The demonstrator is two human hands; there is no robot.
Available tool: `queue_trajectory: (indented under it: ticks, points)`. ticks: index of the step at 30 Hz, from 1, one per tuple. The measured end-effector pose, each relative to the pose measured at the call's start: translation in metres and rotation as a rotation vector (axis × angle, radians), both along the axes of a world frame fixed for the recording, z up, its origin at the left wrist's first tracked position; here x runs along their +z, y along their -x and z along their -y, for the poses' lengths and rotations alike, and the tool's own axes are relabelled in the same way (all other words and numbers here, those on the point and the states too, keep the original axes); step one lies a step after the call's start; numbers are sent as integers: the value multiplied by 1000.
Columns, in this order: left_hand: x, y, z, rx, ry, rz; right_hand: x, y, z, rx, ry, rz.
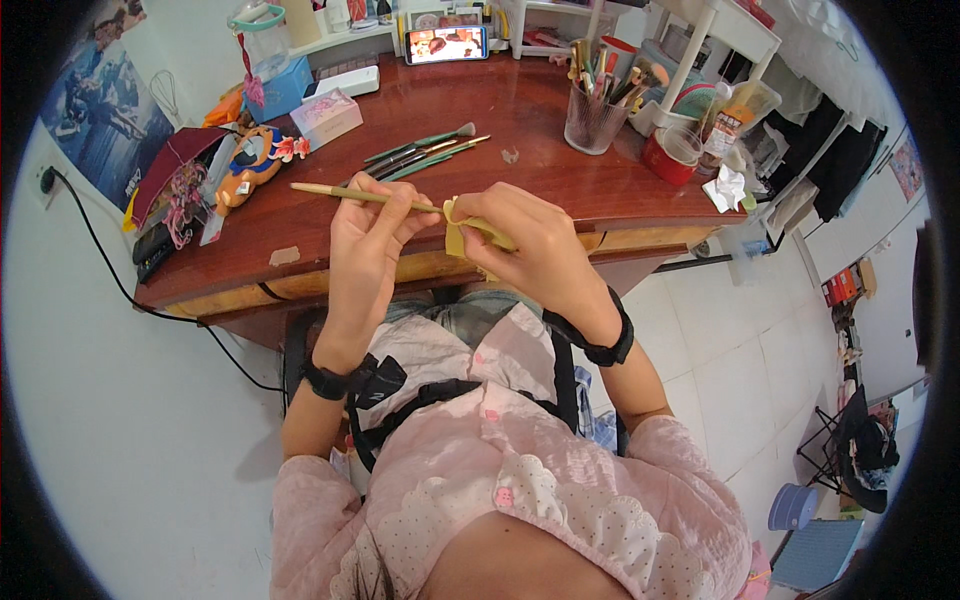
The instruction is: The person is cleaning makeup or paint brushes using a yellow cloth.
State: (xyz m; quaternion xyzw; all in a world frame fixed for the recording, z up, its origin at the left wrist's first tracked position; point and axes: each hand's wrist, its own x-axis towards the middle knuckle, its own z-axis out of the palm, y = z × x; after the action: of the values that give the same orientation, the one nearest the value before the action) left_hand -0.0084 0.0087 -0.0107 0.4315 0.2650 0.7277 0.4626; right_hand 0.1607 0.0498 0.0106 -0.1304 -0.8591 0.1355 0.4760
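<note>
1. The left hand (368, 235) grips a brush (334, 190) above the tabletop (530, 110), tip toward nine o'clock.
2. The right hand (525, 230) pinches a yellow sheet (454, 242) at its three-o'clock end.
3. Other brushes (430, 162) lie toward twelve o'clock.

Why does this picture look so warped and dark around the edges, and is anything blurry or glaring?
Head view: the fisheye lens leaves black corners and bows the desk; head view: the phone screen is bright, its details partly washed out; head view: the left hand, right hand and thin olive rod look fairly sharp.
</note>
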Motion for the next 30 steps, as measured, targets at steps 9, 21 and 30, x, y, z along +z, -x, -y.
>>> queue_trajectory:
  ticks: [9, 21, 30]
  points:
    - [2, 4, 1, -168, 51, 47, 5, -4, 0, 114, 274, -31]
    - [17, 10, -16, -350, 65, -210, 10, -20, -4, 302, 183, 103]
    - [55, -4, -44, 176, -1, -823, 19, -41, -13, 210, 205, 169]
